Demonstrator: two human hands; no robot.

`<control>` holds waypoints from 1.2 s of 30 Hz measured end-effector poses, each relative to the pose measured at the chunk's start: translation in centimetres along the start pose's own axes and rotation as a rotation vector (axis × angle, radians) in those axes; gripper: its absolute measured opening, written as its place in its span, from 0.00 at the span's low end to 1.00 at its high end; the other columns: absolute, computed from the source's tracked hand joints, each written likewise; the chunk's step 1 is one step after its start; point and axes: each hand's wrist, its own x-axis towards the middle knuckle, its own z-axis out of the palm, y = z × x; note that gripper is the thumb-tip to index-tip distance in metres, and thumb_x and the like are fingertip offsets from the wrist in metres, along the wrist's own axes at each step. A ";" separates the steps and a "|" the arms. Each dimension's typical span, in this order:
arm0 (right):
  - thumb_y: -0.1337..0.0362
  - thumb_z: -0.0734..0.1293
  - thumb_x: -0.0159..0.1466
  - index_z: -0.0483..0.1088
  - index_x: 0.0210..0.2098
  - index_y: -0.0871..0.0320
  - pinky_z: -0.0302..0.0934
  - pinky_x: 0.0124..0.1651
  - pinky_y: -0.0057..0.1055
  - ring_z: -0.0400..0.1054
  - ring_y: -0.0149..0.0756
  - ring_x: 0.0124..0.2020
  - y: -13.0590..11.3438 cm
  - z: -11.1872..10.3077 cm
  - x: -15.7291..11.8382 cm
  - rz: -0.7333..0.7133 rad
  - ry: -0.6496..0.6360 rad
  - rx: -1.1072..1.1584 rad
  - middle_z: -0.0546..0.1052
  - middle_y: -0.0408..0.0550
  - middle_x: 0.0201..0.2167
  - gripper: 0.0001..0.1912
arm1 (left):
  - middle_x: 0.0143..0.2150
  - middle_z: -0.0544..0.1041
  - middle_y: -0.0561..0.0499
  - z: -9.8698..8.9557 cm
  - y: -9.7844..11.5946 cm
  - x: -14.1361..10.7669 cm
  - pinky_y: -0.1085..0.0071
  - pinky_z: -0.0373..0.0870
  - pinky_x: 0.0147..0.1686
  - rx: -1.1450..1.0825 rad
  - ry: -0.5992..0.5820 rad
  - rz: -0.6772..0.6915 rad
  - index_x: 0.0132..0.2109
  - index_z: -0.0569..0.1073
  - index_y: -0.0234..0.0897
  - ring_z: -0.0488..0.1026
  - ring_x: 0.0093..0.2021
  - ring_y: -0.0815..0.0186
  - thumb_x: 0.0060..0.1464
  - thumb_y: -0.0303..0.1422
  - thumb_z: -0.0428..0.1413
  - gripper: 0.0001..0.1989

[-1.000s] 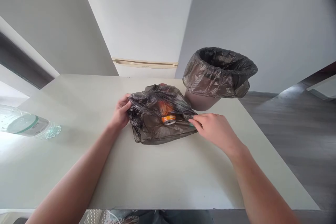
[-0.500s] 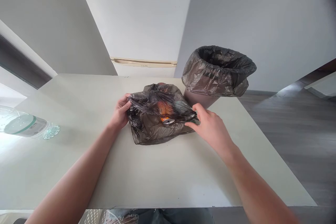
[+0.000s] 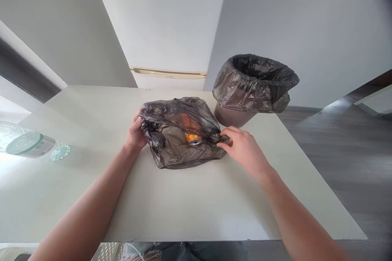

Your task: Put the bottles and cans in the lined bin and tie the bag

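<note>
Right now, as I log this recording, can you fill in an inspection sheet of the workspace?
Surface: white table, small dark specks near its front edge.
Things: dark plastic bag, crumpled; orange can in its folds, end facing the person.
Clutter: clear bottle at left, cut off by the frame; lined bin at far right.
Hands: left hand at the bag's left side, fingers partly hidden; right hand pinches its right edge.
Cables: thin white cord below the front edge; what it serves, cannot tell.
Surroundings: white panel with beige handle beyond; grey floor at right.
</note>
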 end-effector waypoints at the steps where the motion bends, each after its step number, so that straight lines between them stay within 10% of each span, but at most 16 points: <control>1: 0.66 0.72 0.67 0.75 0.40 0.54 0.64 0.35 0.34 0.73 0.35 0.30 -0.2 0.0 0.0 -0.004 -0.013 0.007 0.79 0.45 0.45 0.03 | 0.43 0.84 0.49 0.0 0.0 0.0 0.56 0.81 0.49 0.016 -0.004 -0.002 0.49 0.81 0.43 0.82 0.47 0.49 0.46 0.49 0.72 0.25; 16: 0.70 0.61 0.74 0.74 0.33 0.57 0.61 0.39 0.35 0.67 0.39 0.40 -1.0 -1.0 0.0 -0.427 -0.125 -0.002 0.77 0.49 0.35 0.15 | 0.49 0.84 0.41 0.5 0.4 -0.5 0.45 0.81 0.54 -0.008 -0.007 -0.097 0.46 0.81 0.40 0.77 0.60 0.39 0.48 0.65 0.65 0.34; 23: 0.50 0.60 0.77 0.72 0.27 0.56 0.44 0.30 0.33 0.59 0.34 0.23 -1.3 -1.5 -0.4 -0.059 -0.163 -0.189 0.70 0.45 0.20 0.25 | 0.59 0.80 0.40 1.4 0.9 -0.9 0.44 0.74 0.63 -0.086 -0.076 -0.110 0.56 0.79 0.40 0.72 0.67 0.39 0.53 0.64 0.62 0.36; 36: 0.56 0.72 0.66 0.74 0.40 0.54 0.49 0.29 0.32 0.69 0.42 0.28 0.0 -0.6 -0.1 0.303 -0.270 -0.404 0.74 0.49 0.29 0.09 | 0.74 0.66 0.44 1.7 1.1 -0.9 0.43 0.68 0.67 -0.112 -0.212 -0.112 0.59 0.77 0.46 0.64 0.73 0.40 0.56 0.58 0.64 0.31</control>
